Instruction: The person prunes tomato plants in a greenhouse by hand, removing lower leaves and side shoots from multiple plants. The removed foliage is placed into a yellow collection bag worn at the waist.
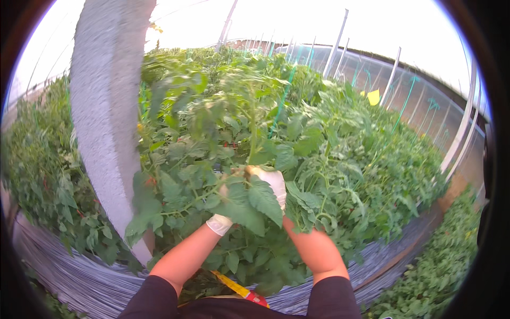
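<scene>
Both of my hands wear pale gloves and reach into a leafy tomato plant (255,199) in front of me. My right hand (267,179) is by a thick green stem (253,131); its fingertips are partly hidden, so its grip is unclear. My left hand (220,223) is mostly covered by leaves, with the glove's cuff showing and its fingers out of sight. A green tie or string (283,101) runs up to the right of the stem. Below my forearms lies a yellow and red strip-like object (239,288), close to my body.
A thick concrete post (107,111) leans at the left, close to my left arm. Rows of plants spread to both sides, with light poles (336,44) and a yellow card (373,97) at the right. Dark plastic sheeting (79,275) covers the ground.
</scene>
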Motion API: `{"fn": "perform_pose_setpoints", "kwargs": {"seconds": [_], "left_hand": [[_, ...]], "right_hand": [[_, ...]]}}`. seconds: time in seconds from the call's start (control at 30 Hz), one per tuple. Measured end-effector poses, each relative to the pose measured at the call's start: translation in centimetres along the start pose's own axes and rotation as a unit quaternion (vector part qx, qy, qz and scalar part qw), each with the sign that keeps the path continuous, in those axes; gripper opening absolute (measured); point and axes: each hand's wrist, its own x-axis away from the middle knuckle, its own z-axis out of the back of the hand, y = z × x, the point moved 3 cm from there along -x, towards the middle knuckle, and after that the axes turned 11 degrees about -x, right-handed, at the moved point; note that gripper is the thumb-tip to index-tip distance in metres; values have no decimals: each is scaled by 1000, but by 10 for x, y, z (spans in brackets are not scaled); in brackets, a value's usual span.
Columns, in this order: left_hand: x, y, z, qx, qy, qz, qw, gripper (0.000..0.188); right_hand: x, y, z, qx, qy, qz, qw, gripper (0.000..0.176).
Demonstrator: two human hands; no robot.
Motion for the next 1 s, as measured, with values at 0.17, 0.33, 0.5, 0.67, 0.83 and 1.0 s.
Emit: {"fn": "perform_pose_setpoints", "kwargs": {"seconds": [0.17, 0.33, 0.5, 0.67, 0.83, 1.0], "left_hand": [[-16, -10, 12, 147, -94, 83, 981, 26], [-31, 2, 16, -356, -65, -96, 927, 24], [-52, 20, -2, -322, -114, 53, 938, 48], [-57, 35, -29, -470, -133, 19, 872, 46], [-55, 45, -35, -478, -98, -31, 872, 37], [-72, 56, -35, -576, -26, 20, 817, 38]], "right_hand": [[-15, 29, 12, 98, 35, 26, 994, 15], [-3, -14, 14, 466, 8, 176, 867, 22], [-11, -82, -10, 566, 8, 252, 785, 34], [-15, -84, -29, 748, -90, 267, 601, 23], [-2, -57, -28, 783, -24, 314, 536, 12], [6, -56, -3, 695, -6, 303, 652, 18]]}}
